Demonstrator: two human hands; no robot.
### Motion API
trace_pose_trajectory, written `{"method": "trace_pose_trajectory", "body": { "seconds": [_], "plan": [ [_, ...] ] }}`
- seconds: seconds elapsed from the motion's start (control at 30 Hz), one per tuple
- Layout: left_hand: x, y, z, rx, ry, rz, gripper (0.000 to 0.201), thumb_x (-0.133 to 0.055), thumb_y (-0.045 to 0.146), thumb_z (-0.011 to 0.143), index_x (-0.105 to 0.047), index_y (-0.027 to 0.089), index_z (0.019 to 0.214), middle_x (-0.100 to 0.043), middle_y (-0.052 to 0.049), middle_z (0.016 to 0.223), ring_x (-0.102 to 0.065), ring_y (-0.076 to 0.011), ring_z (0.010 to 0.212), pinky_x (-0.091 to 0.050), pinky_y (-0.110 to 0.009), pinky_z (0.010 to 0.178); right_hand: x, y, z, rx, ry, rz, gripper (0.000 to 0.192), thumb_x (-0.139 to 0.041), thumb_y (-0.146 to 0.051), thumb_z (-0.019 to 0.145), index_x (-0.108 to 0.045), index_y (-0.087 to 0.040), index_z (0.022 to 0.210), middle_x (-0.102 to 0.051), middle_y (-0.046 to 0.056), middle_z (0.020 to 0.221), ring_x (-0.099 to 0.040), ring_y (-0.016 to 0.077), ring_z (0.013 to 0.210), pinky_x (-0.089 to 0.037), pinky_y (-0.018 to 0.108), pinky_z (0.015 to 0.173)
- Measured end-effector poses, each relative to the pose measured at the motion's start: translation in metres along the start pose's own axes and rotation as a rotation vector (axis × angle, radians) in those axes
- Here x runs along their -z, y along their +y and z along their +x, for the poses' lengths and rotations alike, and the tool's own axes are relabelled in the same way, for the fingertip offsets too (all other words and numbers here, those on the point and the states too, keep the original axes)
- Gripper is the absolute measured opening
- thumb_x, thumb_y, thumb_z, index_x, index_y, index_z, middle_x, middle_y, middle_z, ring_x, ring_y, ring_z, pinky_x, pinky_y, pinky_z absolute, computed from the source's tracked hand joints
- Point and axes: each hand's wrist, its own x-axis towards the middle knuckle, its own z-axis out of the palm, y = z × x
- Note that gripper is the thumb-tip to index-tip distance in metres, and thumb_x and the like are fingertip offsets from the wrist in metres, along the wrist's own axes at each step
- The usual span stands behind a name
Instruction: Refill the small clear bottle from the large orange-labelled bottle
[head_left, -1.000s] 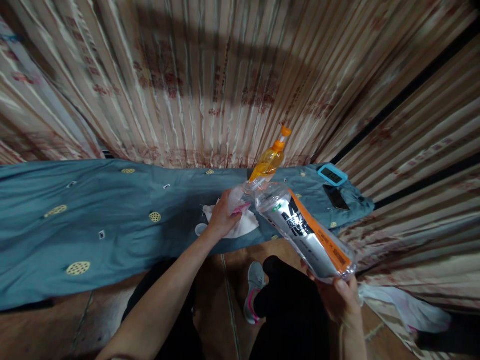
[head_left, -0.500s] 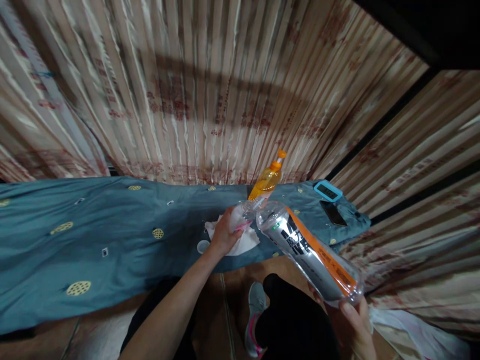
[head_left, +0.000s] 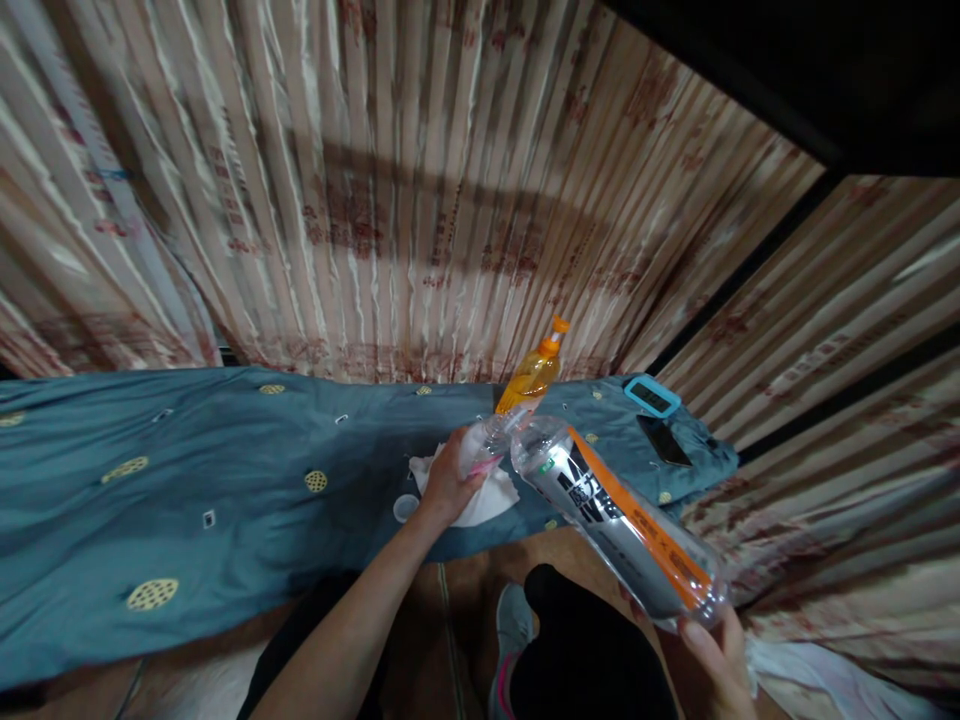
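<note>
From my seat, head view. Left hand (head_left: 450,482): grip closed round a small bottle (head_left: 480,452), clear, pink mark low on its side; most of the fingers are hidden behind it. Right hand (head_left: 721,655): grip holds the base of a big bottle (head_left: 611,515), thumb in sight, other fingers mostly behind the plastic, wrist cut off by the lower edge.

Big bottle slants above the floor (head_left: 469,640), shoulder end up toward the small bottle. Both are clear there and overlap; I can't tell whether they touch, nor pick out either mouth.

Pump bottle (head_left: 531,378), orange, on the counter (head_left: 247,480) behind them, its foot masked by the small bottle. White sheet (head_left: 491,503) under the left hand, partly covered; paper or fabric, I can't say. Clear lid or cup (head_left: 406,508) just beside it, too small to settle. Clock (head_left: 652,397) near the phone (head_left: 664,440); digits unreadable.
</note>
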Motion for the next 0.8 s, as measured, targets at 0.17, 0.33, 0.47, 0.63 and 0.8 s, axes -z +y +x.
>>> {"method": "trace_pose_trajectory", "body": {
  "seconds": [0.17,0.33,0.47,0.63,0.8],
  "plan": [
    [-0.002,-0.003,0.000,-0.024,0.019,0.017,0.056,-0.066,0.017,0.066,-0.048,0.020,0.119,-0.066,-0.006,0.110,-0.064,-0.0259,0.099,-0.050,-0.040,0.090,-0.001,-0.004,0.001,0.011,-0.009,-0.032,0.080,-0.073,-0.048,0.066,-0.044,-0.027,0.138,-0.043,0.011,0.144,-0.053,0.0328,0.116,-0.054,0.040,0.076],
    [-0.002,-0.004,0.000,-0.025,0.015,0.058,0.057,-0.066,0.017,0.067,-0.048,0.019,0.121,-0.066,-0.006,0.111,-0.064,-0.0258,0.100,-0.051,-0.040,0.090,0.005,0.000,0.001,0.035,0.004,-0.062,0.079,-0.072,-0.047,0.067,-0.045,-0.026,0.138,-0.047,0.012,0.141,-0.059,0.0284,0.104,-0.053,0.040,0.075],
    [-0.001,-0.004,0.000,-0.042,0.010,0.062,0.057,-0.066,0.017,0.068,-0.048,0.019,0.122,-0.066,-0.006,0.113,-0.063,-0.0261,0.103,-0.051,-0.041,0.092,0.014,0.006,0.003,0.061,0.015,-0.090,0.077,-0.072,-0.043,0.068,-0.046,-0.025,0.137,-0.050,0.012,0.137,-0.061,0.0245,0.095,-0.052,0.038,0.075],
    [-0.002,-0.006,0.000,-0.067,0.005,0.038,0.058,-0.066,0.016,0.068,-0.046,0.020,0.123,-0.064,-0.007,0.119,-0.062,-0.0254,0.108,-0.049,-0.041,0.096,0.019,0.010,0.005,0.082,0.019,-0.070,0.082,-0.074,-0.047,0.063,-0.047,-0.025,0.136,-0.051,0.013,0.134,-0.062,0.0231,0.084,-0.053,0.037,0.066],
    [-0.006,-0.013,0.001,-0.058,0.017,0.060,0.063,-0.069,0.015,0.066,-0.045,0.020,0.124,-0.063,-0.008,0.120,-0.062,-0.0260,0.108,-0.049,-0.043,0.097,0.011,-0.001,-0.001,0.060,0.009,-0.089,0.079,-0.073,-0.043,0.066,-0.044,-0.025,0.138,-0.056,0.013,0.122,-0.059,0.0195,0.076,-0.052,0.036,0.063]
  ]
}}
